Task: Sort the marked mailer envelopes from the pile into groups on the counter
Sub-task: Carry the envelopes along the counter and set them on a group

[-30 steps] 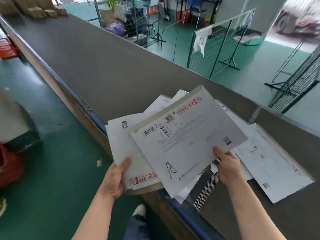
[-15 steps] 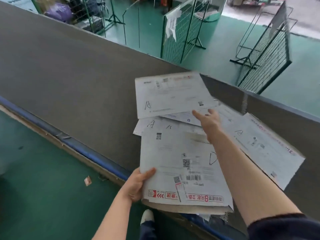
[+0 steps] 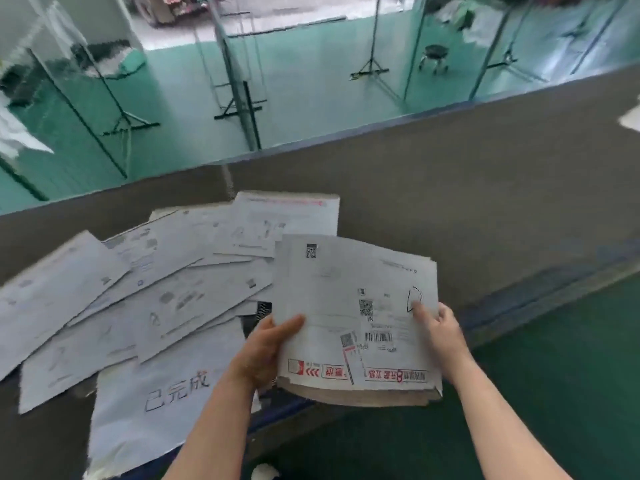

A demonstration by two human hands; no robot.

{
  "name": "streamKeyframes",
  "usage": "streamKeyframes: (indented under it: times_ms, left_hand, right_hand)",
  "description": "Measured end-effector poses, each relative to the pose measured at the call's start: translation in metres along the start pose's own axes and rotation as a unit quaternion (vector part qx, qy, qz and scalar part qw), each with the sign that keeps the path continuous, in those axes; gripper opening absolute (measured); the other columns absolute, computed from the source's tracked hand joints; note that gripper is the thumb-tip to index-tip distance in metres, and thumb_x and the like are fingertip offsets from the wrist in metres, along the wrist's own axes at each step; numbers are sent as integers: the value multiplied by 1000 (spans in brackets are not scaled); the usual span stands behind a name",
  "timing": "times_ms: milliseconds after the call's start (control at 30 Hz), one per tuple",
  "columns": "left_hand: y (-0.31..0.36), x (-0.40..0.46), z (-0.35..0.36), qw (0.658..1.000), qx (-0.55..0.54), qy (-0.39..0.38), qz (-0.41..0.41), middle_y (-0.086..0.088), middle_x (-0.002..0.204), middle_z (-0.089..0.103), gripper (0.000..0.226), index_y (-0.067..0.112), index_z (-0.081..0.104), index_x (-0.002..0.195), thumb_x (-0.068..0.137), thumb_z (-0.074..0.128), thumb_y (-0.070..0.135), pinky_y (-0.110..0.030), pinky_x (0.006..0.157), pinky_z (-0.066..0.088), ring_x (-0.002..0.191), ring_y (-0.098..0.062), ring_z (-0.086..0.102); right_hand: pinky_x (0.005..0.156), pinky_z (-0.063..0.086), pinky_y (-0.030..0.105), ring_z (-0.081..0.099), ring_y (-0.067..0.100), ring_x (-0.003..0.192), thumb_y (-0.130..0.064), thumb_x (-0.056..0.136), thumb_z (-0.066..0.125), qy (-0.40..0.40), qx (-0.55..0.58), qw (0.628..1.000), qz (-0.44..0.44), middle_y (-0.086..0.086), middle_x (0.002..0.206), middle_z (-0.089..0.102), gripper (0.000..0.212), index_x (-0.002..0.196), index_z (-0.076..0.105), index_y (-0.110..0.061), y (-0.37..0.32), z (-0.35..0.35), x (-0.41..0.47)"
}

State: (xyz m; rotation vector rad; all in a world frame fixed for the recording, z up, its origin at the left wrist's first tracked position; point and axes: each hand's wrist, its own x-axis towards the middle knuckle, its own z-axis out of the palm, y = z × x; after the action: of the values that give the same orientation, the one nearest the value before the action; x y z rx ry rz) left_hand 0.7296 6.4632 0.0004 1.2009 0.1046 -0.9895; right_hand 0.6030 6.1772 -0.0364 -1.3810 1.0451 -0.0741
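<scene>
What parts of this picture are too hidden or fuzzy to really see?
All in the head view:
- Lower envelopes of the held stack: covered by the top envelope, only edges show.
- Pen marks on the loose envelopes on the counter: blurred by motion.
- Left hand and right hand: fingers hidden under the stack.
- White object: cut off by the right edge.

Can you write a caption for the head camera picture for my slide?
Both hands hold a stack of mailers beside envelopes spread across the counter.
</scene>
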Motion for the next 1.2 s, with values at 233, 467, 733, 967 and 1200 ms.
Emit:
streamKeyframes:
  times_ms: [233,467,733,967,1200]
  left_hand:
    - [-48,96,261,977,158,-121,-73,-30,118,70,31,-1,60,124,95,57,7,-51,71,65,95,-43,74]
    - [-97,172,429,942,293,-158,-50,-25,109,75,35,0,59,122,92,69,15,-53,72,64,96,-45,74]
    - [-128,296,574,937,295,-182,-54,-24,106,76,46,-2,62,121,87,78,24,-63,86,59,94,-46,74]
    - [-102,431,732,925,300,-219,-82,-23,106,76,37,0,61,123,93,71,20,-64,88,57,95,-45,74]
    - [-133,507,899,881,357,-295,-99,-21,106,77,33,0,63,120,94,70,19,-60,86,59,95,-43,75]
  right_hand:
    - [84,63,51,77,24,93,-38,91,76,170,168,971,-11,3,110,77,36,117,61,-19,55,-260,-12]
    - [60,55,26,73,16,85,-19,96,71,341,234,910,-30,-2,101,74,18,113,66,-17,71,-414,-17]
    - [67,56,25,72,12,96,-8,95,65,398,174,899,-58,-11,107,74,36,123,63,-31,39,-537,69]
    - [67,52,29,70,16,92,-3,92,66,442,146,884,-44,-6,100,73,28,107,63,-27,-51,-662,180]
    - [82,61,54,75,31,89,-10,92,68,502,236,831,37,6,93,79,7,95,74,-11,-30,-799,224]
